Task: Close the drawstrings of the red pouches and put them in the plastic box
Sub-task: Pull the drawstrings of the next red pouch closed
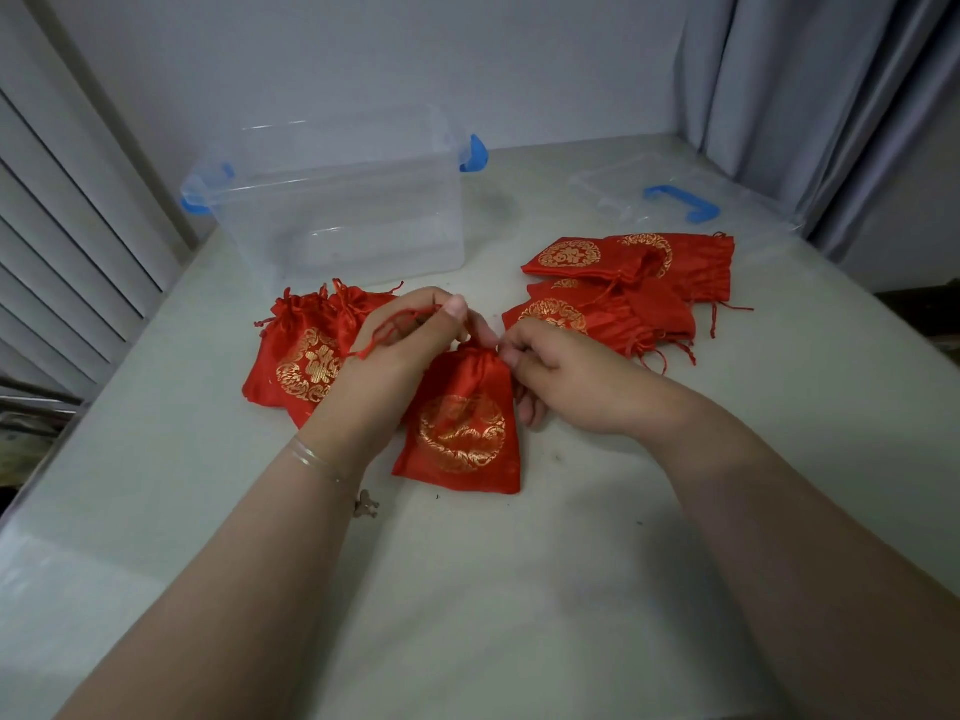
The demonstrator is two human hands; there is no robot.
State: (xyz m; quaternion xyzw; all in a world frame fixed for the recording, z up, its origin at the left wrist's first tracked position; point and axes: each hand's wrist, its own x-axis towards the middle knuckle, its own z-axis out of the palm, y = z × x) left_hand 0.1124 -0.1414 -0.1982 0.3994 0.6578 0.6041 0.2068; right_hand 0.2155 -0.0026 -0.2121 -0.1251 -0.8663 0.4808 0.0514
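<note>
Grey curtain (pixel 810 96) right; white louvred shutter (pixel 62 210) left.

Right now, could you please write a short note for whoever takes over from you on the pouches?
Left hand: pinching the red drawstring of the centre pouch.
Right hand: gripping that pouch's gathered neck from the other side.
The centre pouch lies on the table, its mouth nearly cinched.
Left pile: pouches with bunched tops, apparently closed already.
Right pile: several pouches lying flat, apparently still open.
The plastic box holds nothing yet; its lid lies to the right.
Left to do: finish this pouch, close the right pile, put all in the box.
</note>
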